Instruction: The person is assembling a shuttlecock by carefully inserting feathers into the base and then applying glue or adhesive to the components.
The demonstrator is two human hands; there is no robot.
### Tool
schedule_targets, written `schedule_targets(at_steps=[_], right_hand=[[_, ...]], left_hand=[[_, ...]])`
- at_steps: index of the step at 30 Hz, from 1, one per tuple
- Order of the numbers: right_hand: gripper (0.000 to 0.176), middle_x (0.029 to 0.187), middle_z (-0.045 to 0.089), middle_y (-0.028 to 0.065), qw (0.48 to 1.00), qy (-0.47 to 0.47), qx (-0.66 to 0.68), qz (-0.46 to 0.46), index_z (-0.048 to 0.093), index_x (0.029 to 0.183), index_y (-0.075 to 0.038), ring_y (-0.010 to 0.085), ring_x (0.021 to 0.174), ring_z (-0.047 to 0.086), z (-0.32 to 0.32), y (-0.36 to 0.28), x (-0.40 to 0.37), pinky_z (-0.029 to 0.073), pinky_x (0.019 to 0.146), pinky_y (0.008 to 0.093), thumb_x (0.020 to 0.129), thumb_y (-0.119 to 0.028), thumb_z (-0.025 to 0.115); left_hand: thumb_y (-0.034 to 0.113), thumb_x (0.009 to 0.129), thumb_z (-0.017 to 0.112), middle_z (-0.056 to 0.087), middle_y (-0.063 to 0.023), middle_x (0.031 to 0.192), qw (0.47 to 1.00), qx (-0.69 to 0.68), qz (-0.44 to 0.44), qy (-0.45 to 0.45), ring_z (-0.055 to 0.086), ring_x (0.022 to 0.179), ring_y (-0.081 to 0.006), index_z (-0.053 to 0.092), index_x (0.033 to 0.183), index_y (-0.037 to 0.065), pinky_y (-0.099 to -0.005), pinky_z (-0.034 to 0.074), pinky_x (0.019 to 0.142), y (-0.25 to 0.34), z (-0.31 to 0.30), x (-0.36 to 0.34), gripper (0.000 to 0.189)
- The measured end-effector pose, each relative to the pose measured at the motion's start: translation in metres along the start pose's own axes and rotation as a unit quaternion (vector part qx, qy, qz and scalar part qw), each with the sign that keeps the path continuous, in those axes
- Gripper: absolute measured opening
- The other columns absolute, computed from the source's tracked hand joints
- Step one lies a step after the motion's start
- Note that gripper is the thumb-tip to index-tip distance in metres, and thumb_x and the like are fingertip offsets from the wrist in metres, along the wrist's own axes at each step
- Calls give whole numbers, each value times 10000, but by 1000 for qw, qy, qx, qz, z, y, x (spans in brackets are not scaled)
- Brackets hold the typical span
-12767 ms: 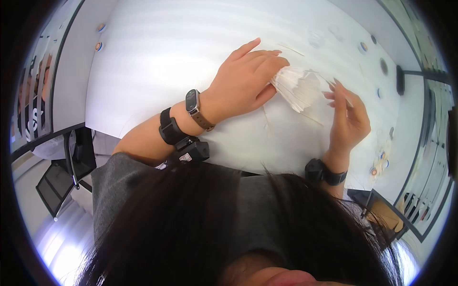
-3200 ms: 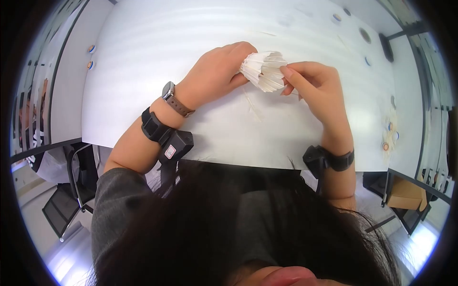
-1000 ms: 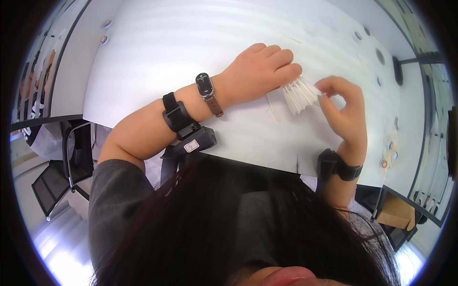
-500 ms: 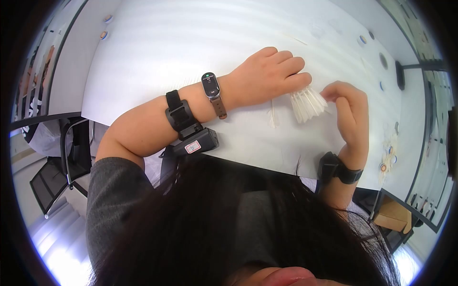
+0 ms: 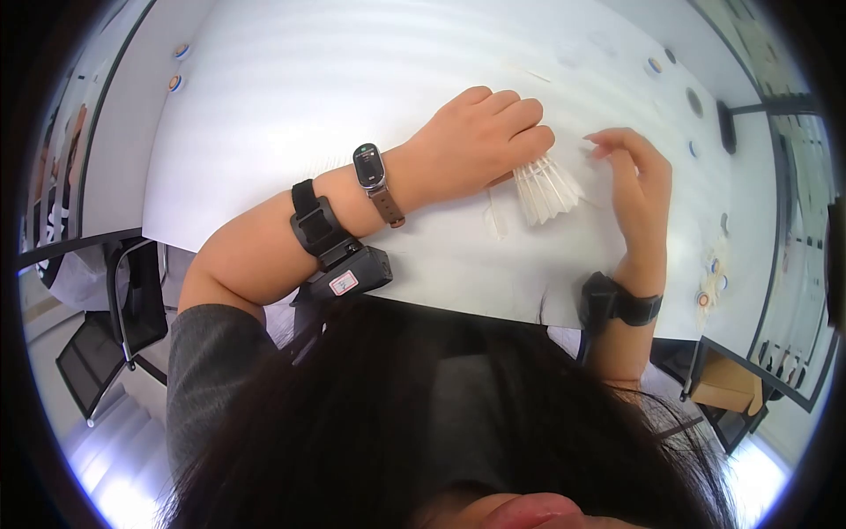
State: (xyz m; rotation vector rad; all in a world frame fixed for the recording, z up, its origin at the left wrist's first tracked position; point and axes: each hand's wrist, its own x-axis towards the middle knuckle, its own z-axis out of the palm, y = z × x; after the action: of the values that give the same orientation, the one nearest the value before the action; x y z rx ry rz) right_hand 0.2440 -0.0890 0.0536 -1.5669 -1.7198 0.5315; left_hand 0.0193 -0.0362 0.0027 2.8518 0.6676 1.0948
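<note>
My left hand point(image 5: 485, 141) is closed around the base end of a white feather shuttlecock point(image 5: 545, 189). Its feather skirt fans out down and to the right, while the base is hidden in the fingers. To the right, a short gap away from the feathers, my right hand point(image 5: 639, 167) is raised with curved fingers and nothing visible in them. A loose white feather point(image 5: 495, 216) lies on the white table point(image 5: 449, 264) just beneath my left hand. More thin feathers point(image 5: 330, 165) show partly behind my left wrist.
Several small round shuttlecock bases lie about, among them one point(image 5: 175, 83) at the far left and one point(image 5: 655, 65) at the back right. Loose feathers point(image 5: 718, 256) and more bases are at the right edge. A cardboard box point(image 5: 724, 385) sits below the table's right side.
My right hand has moved apart from the shuttlecock's feathers, its fingers loosening. My left hand still holds the shuttlecock, shifted slightly left in view.
</note>
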Motion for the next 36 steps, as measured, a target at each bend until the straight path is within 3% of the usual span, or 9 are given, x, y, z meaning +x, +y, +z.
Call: schedule_targets(at_steps=[6,8,11,14,15,19,29,32,36], right_hand=[[203,925,706,84,997,41,-57,-42,696,900,-20,236,908,629,-3,10,2,475,832,332,826,-41,508],[194,940,706,76,990,60,-119,-52,701,906,-32,257,942,623,-7,11,0,470,863,343,819,-45,528],[182,1097,687,104,981,78,-173,-28,706,965,-59,297,1065,614,-9,22,-4,469,945,376,811,-109,624],[215,1224,649,125,970,90,-225,3,712,1016,-79,313,1179,582,-10,21,-5,459,999,391,824,-171,681],[240,1269,630,138,968,85,-237,0,713,1054,-91,328,1224,556,-11,26,-6,453,1014,405,832,-183,702],[286,1343,585,165,960,93,-262,-38,703,1096,-94,374,1303,492,-7,26,-8,429,1048,446,828,-189,735],[295,1371,567,175,968,64,-243,-17,701,1122,-89,370,1326,476,-1,16,-8,427,1060,440,848,-194,724],[244,1268,637,160,981,75,-163,-73,706,1102,-64,338,1256,548,1,4,-4,443,1036,404,878,-161,697],[170,1091,709,121,997,15,22,-71,715,1036,-29,269,1132,626,7,-9,-3,459,966,343,907,-130,669]], left_hand=[[104,734,738,583,-51,964,997,-59,-42,37,578,833,-252,588,979,100,-357,456,720,-4,-10,4,287],[91,771,715,581,-94,991,988,-102,-103,59,574,845,-280,575,1039,69,-366,469,736,-10,-10,2,303],[105,825,663,577,-148,1027,950,-200,-219,98,577,871,-299,546,1137,27,-396,488,752,-20,-7,-5,343],[150,861,671,577,-122,1021,907,-251,-328,88,587,904,-272,535,1155,26,-367,497,742,-30,-7,-5,347],[181,871,696,573,-102,1022,903,-262,-323,106,575,941,-241,529,1166,27,-342,495,715,-33,-2,-6,373],[170,816,767,558,-110,1032,935,-227,-219,162,548,949,-270,532,1117,32,-364,473,798,-33,0,-6,405],[158,788,776,546,-113,1001,949,-217,-181,141,544,930,-309,549,1073,42,-371,466,813,-26,-6,-2,383],[145,795,752,555,-116,996,946,-233,-188,124,550,925,-312,559,1069,40,-372,470,815,-23,-10,0,351],[113,777,729,568,-111,995,954,-222,-166,112,560,925,-309,569,1053,38,-378,475,814,-23,-7,0,328]])
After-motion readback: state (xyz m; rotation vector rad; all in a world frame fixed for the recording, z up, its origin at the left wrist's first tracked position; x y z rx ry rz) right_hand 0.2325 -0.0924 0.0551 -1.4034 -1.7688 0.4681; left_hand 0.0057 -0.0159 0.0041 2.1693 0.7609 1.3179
